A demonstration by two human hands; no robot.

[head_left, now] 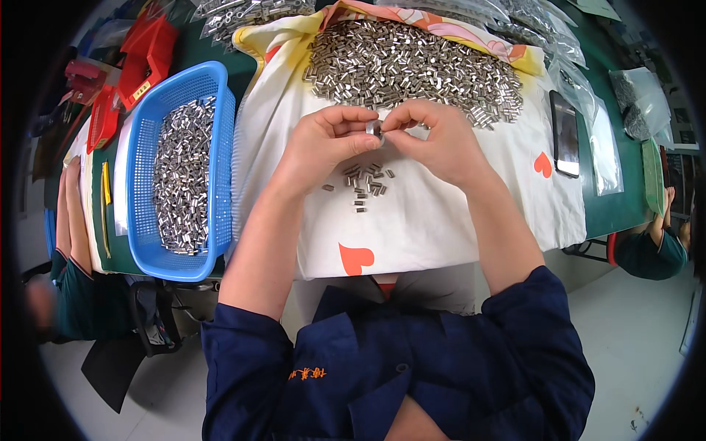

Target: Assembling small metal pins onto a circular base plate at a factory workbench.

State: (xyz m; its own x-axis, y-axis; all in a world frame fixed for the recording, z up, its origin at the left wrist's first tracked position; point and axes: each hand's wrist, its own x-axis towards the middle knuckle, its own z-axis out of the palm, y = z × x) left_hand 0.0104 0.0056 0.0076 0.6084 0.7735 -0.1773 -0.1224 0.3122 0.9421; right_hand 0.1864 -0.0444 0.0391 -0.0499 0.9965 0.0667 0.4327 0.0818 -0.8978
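A green surface (614,213) runs across the upper part of the view, with a white cloth (434,228) printed with orange hearts draped over its near edge. Below it lies a pale grey floor (632,345), smooth and evenly lit. Clear plastic bags (581,88) crowd the surface's far right side, and red plastic bins (147,48) stand at its far left.

A small, shiny metal piece (376,131), silvery and roughly cylindrical, sits pinched between the fingertips of both hands, raised above the white cloth. Most of it is hidden by the fingers, so its exact shape and tilt cannot be told.
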